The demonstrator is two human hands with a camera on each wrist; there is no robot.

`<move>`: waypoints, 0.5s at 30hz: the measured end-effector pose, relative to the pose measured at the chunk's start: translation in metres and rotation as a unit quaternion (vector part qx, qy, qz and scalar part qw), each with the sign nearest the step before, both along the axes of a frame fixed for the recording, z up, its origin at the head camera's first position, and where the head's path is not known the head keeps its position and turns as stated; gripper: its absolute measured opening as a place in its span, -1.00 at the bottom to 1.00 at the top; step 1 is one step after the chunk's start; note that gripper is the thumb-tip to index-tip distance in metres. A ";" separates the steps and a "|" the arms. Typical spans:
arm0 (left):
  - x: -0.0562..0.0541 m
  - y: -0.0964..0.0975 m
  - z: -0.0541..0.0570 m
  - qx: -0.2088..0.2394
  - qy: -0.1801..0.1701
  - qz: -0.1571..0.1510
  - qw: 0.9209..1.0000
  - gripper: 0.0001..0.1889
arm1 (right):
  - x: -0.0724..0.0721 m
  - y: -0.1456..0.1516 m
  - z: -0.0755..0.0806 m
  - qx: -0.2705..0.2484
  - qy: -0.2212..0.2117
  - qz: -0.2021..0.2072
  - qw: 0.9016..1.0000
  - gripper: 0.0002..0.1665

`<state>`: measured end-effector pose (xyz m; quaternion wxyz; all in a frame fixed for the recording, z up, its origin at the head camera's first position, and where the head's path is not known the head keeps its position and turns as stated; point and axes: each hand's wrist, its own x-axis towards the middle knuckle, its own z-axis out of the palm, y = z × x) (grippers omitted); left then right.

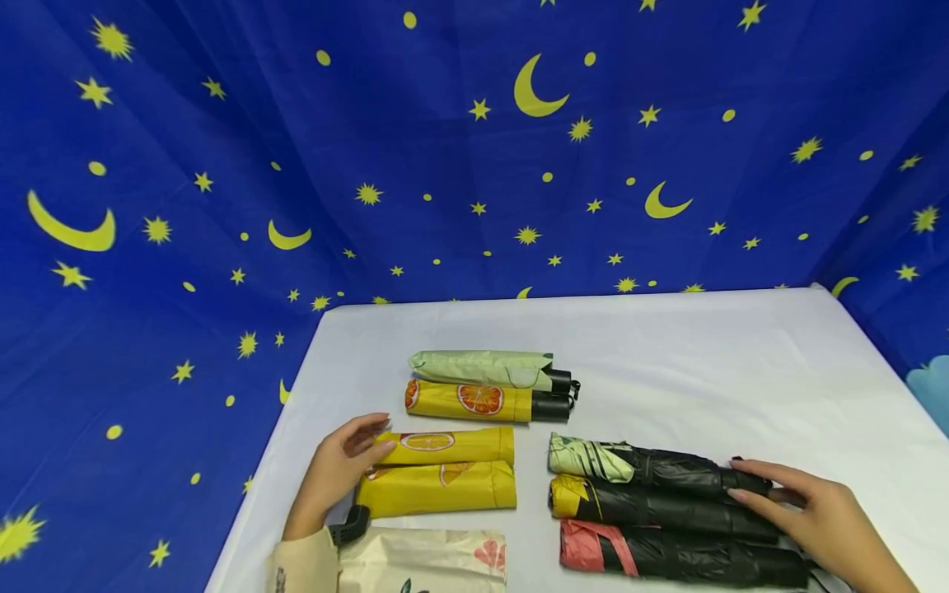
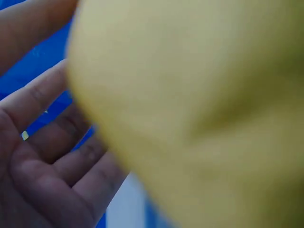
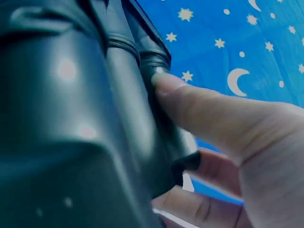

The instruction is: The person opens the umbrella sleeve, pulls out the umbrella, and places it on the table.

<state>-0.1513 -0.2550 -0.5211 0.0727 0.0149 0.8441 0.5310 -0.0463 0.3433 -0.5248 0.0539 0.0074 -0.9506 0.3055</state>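
My left hand (image 1: pixel 344 461) is at the left end of a yellow umbrella sleeve (image 1: pixel 474 447) printed with a citrus slice. Its fingers are loosely bent, and its thumb tip lies by the sleeve's edge; a blurred yellow surface (image 2: pixel 166 104) covers part of the fingers in the left wrist view. At the right, my right hand (image 1: pixel 823 511) holds the handle end of a folded black umbrella (image 1: pixel 675 471) with a pale green patterned tip, thumb on the near side, fingers beyond. Below it lie a black umbrella with a yellow tip (image 1: pixel 667 506) and one with a red tip (image 1: pixel 689 556).
Below the upper yellow sleeve lie another yellow sleeve (image 1: pixel 445 492) and a cream one (image 1: pixel 445 560). Farther back, two sleeved umbrellas lie side by side, one light green (image 1: pixel 474 368), one yellow with orange slices (image 1: pixel 437 399). A star-patterned blue cloth (image 1: pixel 460 165) surrounds the white table (image 1: pixel 704 362).
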 end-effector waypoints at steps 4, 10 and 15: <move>0.005 0.000 0.012 -0.072 0.042 0.018 0.996 -0.35 | 0.000 -0.001 0.003 0.046 0.012 0.006 0.999 -0.52; 0.013 0.000 0.043 -0.192 0.191 0.036 0.962 -0.39 | 0.001 -0.003 0.017 0.087 -0.029 -0.009 0.996 -0.46; 0.014 0.003 0.062 -0.199 0.275 0.041 0.940 -0.57 | -0.003 -0.017 0.053 0.149 -0.021 -0.071 0.986 -0.39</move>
